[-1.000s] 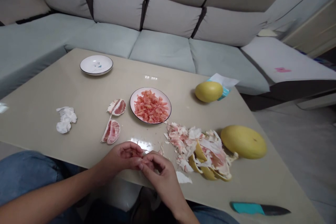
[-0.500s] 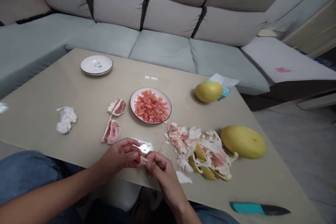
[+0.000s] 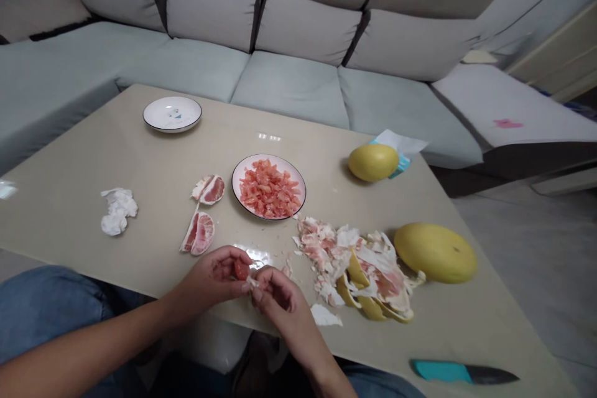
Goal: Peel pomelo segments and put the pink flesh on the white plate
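Observation:
My left hand (image 3: 217, 277) is closed round a small red piece of pomelo flesh (image 3: 241, 270) near the table's front edge. Close against it, my right hand (image 3: 280, 298) pinches a whitish bit of membrane (image 3: 252, 282) at the end of that piece. Beyond the hands lies a plate (image 3: 237, 198) heaped with loose pomelo flesh (image 3: 269, 189). Left of the plate rest pomelo segments (image 3: 203, 233), with another pair of segments (image 3: 213, 190) behind them, still in pale skin. To the right spreads a heap of peel and membrane (image 3: 359, 270).
Two whole yellow pomelos (image 3: 435, 252) sit at the right, the farther one against a tissue pack (image 3: 402, 165). A teal-handled knife (image 3: 443, 371) lies at the front right. Crumpled tissue (image 3: 119, 208) and a white plate (image 3: 172, 124) are on the left. A sofa (image 3: 293, 84) stands behind the table.
The left fingers have shifted, so more of the red flesh shows between them. My right hand has turned slightly, still pinching the pale membrane. The things on the table stay put.

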Demonstrator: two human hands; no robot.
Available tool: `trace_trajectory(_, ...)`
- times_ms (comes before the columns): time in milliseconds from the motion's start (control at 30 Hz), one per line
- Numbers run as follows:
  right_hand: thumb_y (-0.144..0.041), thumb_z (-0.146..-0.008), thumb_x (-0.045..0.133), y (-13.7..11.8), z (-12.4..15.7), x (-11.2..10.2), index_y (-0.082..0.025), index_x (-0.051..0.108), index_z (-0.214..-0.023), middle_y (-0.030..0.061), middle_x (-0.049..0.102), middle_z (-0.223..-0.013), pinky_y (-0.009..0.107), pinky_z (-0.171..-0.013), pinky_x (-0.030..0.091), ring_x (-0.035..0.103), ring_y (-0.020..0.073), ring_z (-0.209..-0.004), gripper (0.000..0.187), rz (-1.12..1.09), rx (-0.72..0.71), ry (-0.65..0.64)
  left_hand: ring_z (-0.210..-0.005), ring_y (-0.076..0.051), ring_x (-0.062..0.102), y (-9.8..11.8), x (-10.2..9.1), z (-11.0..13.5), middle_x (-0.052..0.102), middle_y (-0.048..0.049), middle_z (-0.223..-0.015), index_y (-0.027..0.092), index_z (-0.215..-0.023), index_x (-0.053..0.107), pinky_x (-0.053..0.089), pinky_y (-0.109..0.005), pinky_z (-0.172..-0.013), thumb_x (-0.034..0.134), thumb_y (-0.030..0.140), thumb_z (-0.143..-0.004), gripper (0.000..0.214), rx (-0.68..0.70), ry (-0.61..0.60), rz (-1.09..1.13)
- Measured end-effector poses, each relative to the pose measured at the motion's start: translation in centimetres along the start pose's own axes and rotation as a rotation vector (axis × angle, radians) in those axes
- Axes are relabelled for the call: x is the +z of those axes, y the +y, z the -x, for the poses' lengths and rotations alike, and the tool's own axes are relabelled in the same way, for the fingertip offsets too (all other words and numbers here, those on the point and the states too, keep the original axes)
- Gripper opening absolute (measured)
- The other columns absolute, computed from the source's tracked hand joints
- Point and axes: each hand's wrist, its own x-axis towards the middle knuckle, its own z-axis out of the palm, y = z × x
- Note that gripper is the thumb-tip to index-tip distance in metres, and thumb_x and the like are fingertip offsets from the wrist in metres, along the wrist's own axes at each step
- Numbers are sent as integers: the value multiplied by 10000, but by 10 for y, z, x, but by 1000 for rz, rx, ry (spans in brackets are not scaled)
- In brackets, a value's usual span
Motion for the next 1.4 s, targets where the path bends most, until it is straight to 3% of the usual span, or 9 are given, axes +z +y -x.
trace_trajectory(267, -293, -729, 691, -1, 1, 1, -180, 525, -662, -33, 538, -618, 215, -564, 324, 453, 106, -583, 211, -136, 27, -2, -643, -98, 587, 0, 0, 0, 588, 37, -710, 167, -872, 632, 495, -239, -631, 805, 153, -669, 268, -46, -113, 79)
trace_trajectory(667, -229, -680, 697, 9, 0, -1, -177, 522, -679, -38, 529, -582, 221, -526, 297, 377, 86, -515, 182, -399, 157, -39, -667, -106, 622, -9, -6, -1, 614, 13, -782, 180, -945, 650, 528, -264, -665, 795, 156, -696, 290, -86, -126, 161)
trace_trajectory(967, -247, -693, 689, 4, 0, -4, -187, 534, -711, -35, 533, -617, 235, -570, 328, 409, 105, -546, 168, -358, 147, -20, -674, -118, 649, -1, -7, 0, 615, 10, -791, 182, -977, 650, 509, -274, -703, 806, 187, -686, 330, -89, -56, 206)
trace_trajectory(1233, -320, -736, 664, 4, -1, -10, -191, 518, -698, -21, 540, -669, 242, -588, 340, 438, 120, -580, 198, -204, 60, 13, -684, -106, 634, 3, -7, -1, 630, -1, -800, 185, -1031, 654, 511, -254, -702, 792, 177, -712, 347, -100, -50, 209)
trace_trajectory(1400, -397, -780, 663, 0, -2, -15, -193, 523, -714, -32, 505, -663, 233, -586, 333, 421, 121, -603, 256, 2, 10, 72, -720, -116, 637, 6, -9, -2, 626, -16, -843, 182, -1054, 663, 517, -259, -713, 777, 185, -733, 340, -137, -93, 195)
